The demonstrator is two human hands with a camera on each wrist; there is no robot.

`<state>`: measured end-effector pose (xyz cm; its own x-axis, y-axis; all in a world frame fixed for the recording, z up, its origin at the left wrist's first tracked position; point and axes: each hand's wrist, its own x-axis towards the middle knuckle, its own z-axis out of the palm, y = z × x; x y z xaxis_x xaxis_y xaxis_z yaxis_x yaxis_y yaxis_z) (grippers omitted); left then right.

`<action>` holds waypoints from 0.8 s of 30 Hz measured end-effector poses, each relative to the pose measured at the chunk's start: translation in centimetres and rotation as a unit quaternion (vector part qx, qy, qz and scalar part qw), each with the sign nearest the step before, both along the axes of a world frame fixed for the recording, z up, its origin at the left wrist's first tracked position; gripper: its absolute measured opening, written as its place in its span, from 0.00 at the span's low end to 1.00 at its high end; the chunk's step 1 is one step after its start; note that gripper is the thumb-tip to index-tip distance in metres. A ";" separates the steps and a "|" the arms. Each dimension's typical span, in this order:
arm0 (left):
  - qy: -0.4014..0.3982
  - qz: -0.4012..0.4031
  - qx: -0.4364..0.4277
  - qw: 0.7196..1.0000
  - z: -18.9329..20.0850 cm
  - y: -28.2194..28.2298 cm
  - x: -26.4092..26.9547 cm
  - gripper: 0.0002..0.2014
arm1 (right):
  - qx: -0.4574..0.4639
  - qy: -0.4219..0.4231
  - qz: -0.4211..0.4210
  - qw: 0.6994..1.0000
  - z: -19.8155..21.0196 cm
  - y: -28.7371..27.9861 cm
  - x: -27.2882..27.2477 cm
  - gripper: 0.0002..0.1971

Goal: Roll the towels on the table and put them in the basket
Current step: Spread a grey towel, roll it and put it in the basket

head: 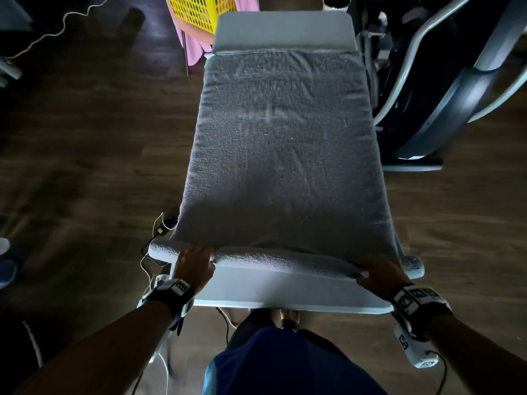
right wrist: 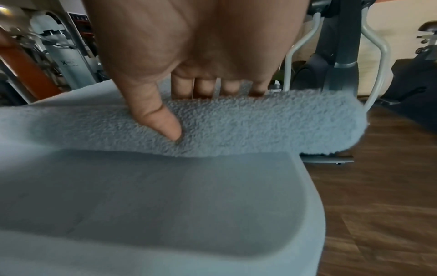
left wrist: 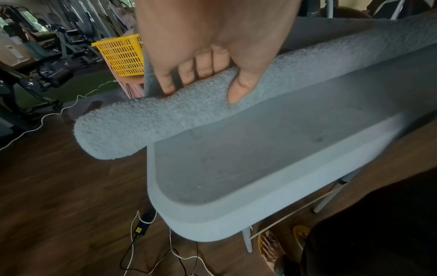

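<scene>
A grey towel [head: 285, 143] lies spread lengthwise along the narrow white table [head: 285, 292]. Its near edge is turned into a thin roll [head: 285, 259] across the table, and both ends of the roll overhang the sides. My left hand [head: 194, 262] grips the roll [left wrist: 165, 115] near its left end, fingers over the top and thumb on the near side. My right hand [head: 379, 270] grips the roll [right wrist: 260, 127] near its right end in the same way. The yellow slotted basket [head: 199, 11] stands beyond the table's far left corner.
Pink cloth [head: 194, 47] hangs under the basket. Gym machines [head: 445, 81] crowd the table's right side. Cables and a charger [head: 164, 226] lie on the dark wood floor at the near left corner. My legs stand against the near end of the table.
</scene>
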<state>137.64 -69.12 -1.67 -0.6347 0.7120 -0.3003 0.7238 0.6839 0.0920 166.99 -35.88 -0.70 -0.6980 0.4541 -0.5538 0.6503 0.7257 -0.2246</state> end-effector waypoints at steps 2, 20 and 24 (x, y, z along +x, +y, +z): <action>0.020 -0.014 0.008 1.000 0.0 -0.2 0.0 0.04 | -0.018 -0.014 -0.001 1.000 0.2 0.9 -0.2 0.24; 0.016 -0.012 0.059 0.998 -0.8 0.0 0.2 0.22 | 0.112 -0.018 0.000 0.994 -0.2 -1.4 0.6 0.24; 0.012 0.001 0.062 0.998 -0.9 -1.1 1.1 0.07 | 0.061 -0.042 0.021 0.997 0.3 -1.1 0.9 0.27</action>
<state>138.70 -70.24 -2.56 -0.6414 0.7419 -0.1952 0.7260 0.6693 0.1583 167.87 -36.94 -0.38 -0.6713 0.4936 -0.5529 0.6319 0.7711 -0.0789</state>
